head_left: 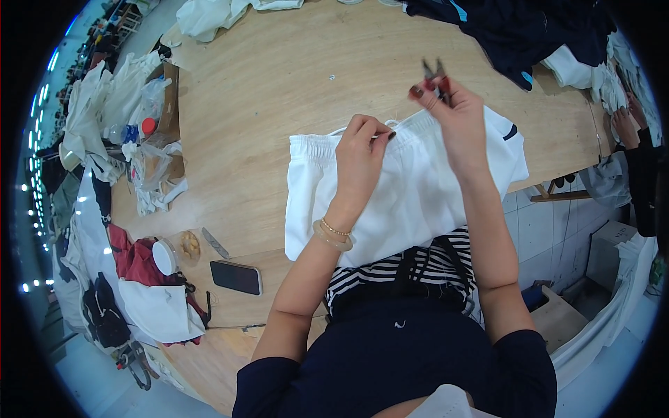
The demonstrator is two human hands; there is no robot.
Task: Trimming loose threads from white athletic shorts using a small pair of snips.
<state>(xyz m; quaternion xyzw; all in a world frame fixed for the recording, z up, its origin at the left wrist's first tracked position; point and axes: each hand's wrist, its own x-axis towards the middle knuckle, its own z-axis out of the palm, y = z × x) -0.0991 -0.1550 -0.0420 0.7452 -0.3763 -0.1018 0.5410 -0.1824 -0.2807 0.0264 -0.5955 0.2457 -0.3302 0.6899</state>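
White garment [411,198], gathered waistband turned away from you, lies at the near edge of the wooden table [265,104]. Your left hand [359,150] pinches that waistband around its middle, thumb close against fingers; your right hand [460,115], raised above its right part, closes round small snips [433,72], blades apart, pointing away. Dark phone [235,277] lies left of your left forearm.

My right hand [458,111] partly conceals the blurred grey metal snips [430,75]; my left hand [361,146] covers part of the white gathered waistband [312,146].
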